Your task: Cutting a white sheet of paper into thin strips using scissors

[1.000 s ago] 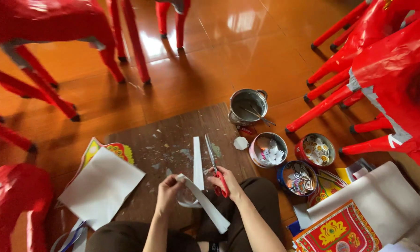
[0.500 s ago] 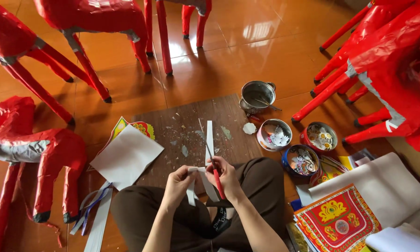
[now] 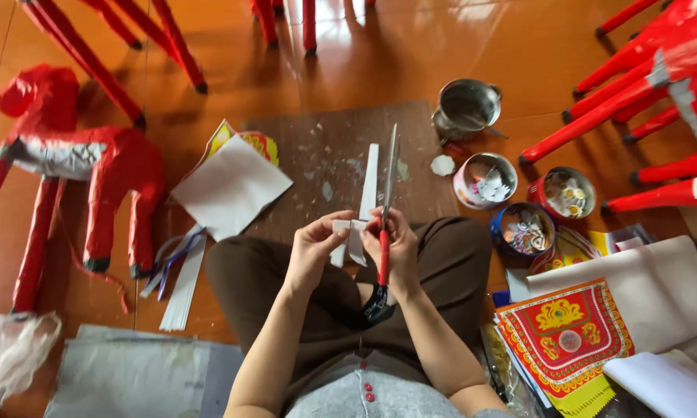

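Together, left hand (image 3: 315, 246) pinches the white paper strip (image 3: 368, 186); right hand (image 3: 399, 246) clamps red-handled scissors (image 3: 385, 224) beside 3 round tins (image 3: 525, 230).

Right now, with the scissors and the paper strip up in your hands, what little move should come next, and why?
Probably close the scissors a little further along the strip. The right hand has a grip on the red handles with the blades pointing up beside the white strip, and the left hand pinches the strip's lower end, where a folded piece already hangs. I cannot tell whether the blades are on the paper.
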